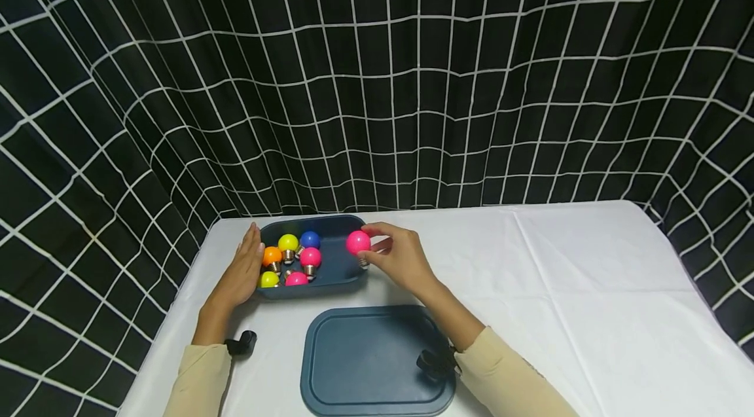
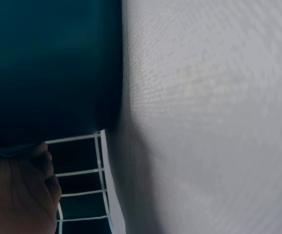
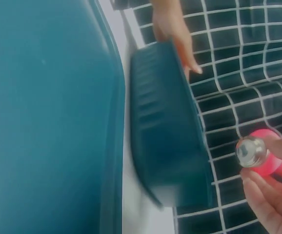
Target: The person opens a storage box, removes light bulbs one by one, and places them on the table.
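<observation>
A pink light bulb (image 1: 358, 243) is pinched between the thumb and fingers of my right hand (image 1: 402, 257), over the right end of a dark blue tub (image 1: 338, 287). In the right wrist view the bulb's metal screw base (image 3: 251, 152) points toward the camera. My left hand (image 1: 240, 273) lies with straight fingers along the tub's left end. Inside the tub, gathered toward the left, are yellow bulbs (image 1: 288, 243), an orange bulb (image 1: 271, 255), a blue bulb (image 1: 309, 239) and more pink bulbs (image 1: 310, 256). The left wrist view shows the tub's outer wall (image 2: 53, 73) beside the hand.
A flat blue lid (image 1: 377, 361) lies in front of the tub on the white tablecloth (image 1: 589, 299), partly under the right forearm. Black cloth with a white grid (image 1: 436, 96) hangs behind the table and at both sides. A black wrist camera (image 1: 241, 343) sits on the left wrist.
</observation>
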A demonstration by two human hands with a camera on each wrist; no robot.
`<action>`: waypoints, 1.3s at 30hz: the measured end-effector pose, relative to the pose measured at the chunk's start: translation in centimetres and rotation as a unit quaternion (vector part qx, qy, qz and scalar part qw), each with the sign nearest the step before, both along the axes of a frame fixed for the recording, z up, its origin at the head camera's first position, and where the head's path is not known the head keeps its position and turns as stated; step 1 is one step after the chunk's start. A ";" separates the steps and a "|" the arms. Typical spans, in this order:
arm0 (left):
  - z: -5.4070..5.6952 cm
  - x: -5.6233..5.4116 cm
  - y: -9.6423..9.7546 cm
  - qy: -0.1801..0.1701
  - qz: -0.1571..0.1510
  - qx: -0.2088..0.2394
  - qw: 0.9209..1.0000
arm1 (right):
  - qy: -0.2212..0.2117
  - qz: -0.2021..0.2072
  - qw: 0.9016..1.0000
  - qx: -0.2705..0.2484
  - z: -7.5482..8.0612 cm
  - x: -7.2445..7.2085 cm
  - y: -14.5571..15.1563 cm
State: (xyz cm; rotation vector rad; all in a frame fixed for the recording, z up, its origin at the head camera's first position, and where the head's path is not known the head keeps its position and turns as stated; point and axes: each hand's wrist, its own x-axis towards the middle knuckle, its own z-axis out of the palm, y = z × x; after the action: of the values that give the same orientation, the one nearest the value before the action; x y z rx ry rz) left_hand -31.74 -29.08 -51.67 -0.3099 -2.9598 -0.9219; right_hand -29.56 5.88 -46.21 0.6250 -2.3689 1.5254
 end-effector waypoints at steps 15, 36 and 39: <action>-0.2 0.3 0.0 -0.001 -0.001 -0.002 1.000 | -0.030 -0.047 0.998 -0.009 -1.0 0.8 3.4; -0.1 0.3 0.3 0.014 -0.007 -0.002 1.000 | -0.062 -0.071 0.995 -0.013 -1.3 -1.2 6.7; 0.0 0.4 0.4 0.009 -0.004 -0.002 1.000 | -0.062 -0.076 0.995 -0.017 -1.6 -1.5 7.3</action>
State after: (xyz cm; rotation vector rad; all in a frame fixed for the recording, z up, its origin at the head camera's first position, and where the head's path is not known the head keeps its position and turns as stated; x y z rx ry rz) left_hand -31.34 -28.70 -51.70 -0.3291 -2.9464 -0.9102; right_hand -31.07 13.14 -47.79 0.3414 -2.4136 1.5749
